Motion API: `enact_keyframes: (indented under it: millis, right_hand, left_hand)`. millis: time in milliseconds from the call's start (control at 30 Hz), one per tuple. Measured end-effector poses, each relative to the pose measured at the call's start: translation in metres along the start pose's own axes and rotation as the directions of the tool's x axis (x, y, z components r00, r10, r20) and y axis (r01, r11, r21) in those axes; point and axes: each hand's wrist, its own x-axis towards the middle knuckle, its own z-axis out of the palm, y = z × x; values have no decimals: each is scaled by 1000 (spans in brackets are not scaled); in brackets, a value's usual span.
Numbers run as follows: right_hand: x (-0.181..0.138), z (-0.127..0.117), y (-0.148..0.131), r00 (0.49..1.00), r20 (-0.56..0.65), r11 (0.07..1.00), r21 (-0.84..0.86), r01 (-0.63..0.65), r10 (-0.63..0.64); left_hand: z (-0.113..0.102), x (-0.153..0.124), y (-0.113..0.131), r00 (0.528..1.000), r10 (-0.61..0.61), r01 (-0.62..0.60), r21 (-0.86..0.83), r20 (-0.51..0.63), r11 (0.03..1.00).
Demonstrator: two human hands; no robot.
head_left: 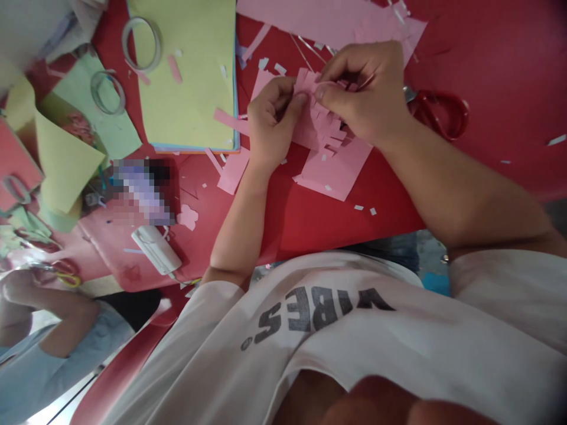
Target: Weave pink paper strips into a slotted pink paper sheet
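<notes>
**Pink fringe pinched between 2 hands**

Head view: both hands meet over the red table [487, 71], well above the person's white printed shirt. The left hand [271, 121] is curled closed, its thumb and fingertips [297, 104] nipping the left edge of a fringed pink paper [316, 124]. The right hand [365, 88] is closed too, its fingers [326, 92] pinching the same piece from the top and right. The paper is held just off the table between the 2 hands, with its cut strips hanging down. They hang over a larger pink sheet [339, 171] that lies flat beneath.

Red scissors [443, 115] lie just beyond the right wrist, partly hidden by it. Small pink and white scraps dot the table around the hands. To the left sits a yellow-green paper stack [190, 77] with 1 tape ring [124, 42] on it, and a 2nd ring [93, 91] lies further left. A white device [156, 249] and a pink flower cut-out [188, 216] lie nearer the table edge. A co-worker's arm [48, 330] shows at the lower left, well apart.

As a judgement, the strips look narrow and thin. Opposed pulls from the 2 pinches could tear 1 off at its root or crease the band. A sideways sweep of the right forearm could also knock the scissors.
</notes>
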Motion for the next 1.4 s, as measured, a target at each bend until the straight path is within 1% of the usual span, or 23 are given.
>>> enact_keyframes:
  millis: [133,267,333,433,500,567,633,733,767,800,867,900,933,967,1033,1067,1100,1167,1267,1333,1400]
  right_hand:
    - [0,-2,0,1000,18,1000,-4,-4,4]
    - [0,-5,-3,999,39,1000,-15,12,-11]
    - [0,-6,-3,998,54,1000,-17,22,-21]
    - [0,-6,-1,996,76,999,-24,49,-47]
    - [1,-5,1,997,55,998,-20,59,-58]
    - [3,-7,2,997,-15,997,-10,72,-73]
    - [7,-15,-1,984,-137,994,-14,111,-112]
    - [14,-39,-13,924,-327,980,-52,192,-198]
    - [16,-50,-20,897,-380,974,-74,213,-225]
    - [16,-61,-27,866,-435,969,-100,226,-247]
    - [8,-80,-42,789,-544,958,-178,225,-287]
    - [0,-87,-49,763,-578,956,-202,211,-290]
    - [-13,-91,-56,755,-589,955,-225,192,-290]
    - [-29,-94,-61,768,-572,951,-269,155,-287]
    - [-71,-93,-68,845,-456,914,-396,87,-279]
    - [-95,-90,-70,903,-340,878,-473,77,-262]
    - [-120,-87,-70,928,-262,858,-504,103,-265]
    - [-168,-77,-67,956,-152,825,-550,130,-252]
    - [-227,-61,-62,984,59,763,-624,170,-171]
    - [-253,-47,-62,974,197,724,-654,218,-115]
    - [-268,-29,-66,958,281,691,-682,240,-56]
  left_hand:
    - [1,0,-1,1000,5,-5,21,-16,1000]
    - [2,0,-3,999,-37,38,89,-16,995]
    - [2,0,-5,1000,-2,3,34,-14,999]
    - [4,2,-11,996,72,-78,-122,-49,989]
    - [6,4,-17,993,65,-82,-189,-95,978]
    - [8,4,-20,988,46,-81,-240,-147,967]
    - [7,2,-19,978,39,-100,-298,-206,949]
    - [1,-7,-10,961,33,-135,-364,-273,921]
    - [-2,-12,-6,964,32,-133,-372,-265,919]
    - [-5,-16,-2,973,22,-109,-373,-232,921]
    - [-11,-25,5,997,9,-33,-343,-71,939]
    - [-14,-29,8,1000,12,-10,-320,5,947]
    - [-18,-33,11,997,21,1,-294,72,956]
    - [-21,-37,13,992,35,0,-271,124,963]
    - [-26,-42,18,977,58,-10,-227,206,974]
    - [-29,-44,20,968,65,-15,-204,242,979]
    - [-31,-45,23,961,73,-24,-183,267,983]
    - [-36,-46,28,953,91,-51,-142,290,989]
    - [-45,-46,33,953,109,-88,-84,282,993]
    - [-51,-46,34,958,105,-93,-57,267,994]
    - [-58,-47,32,967,93,-84,-48,237,995]
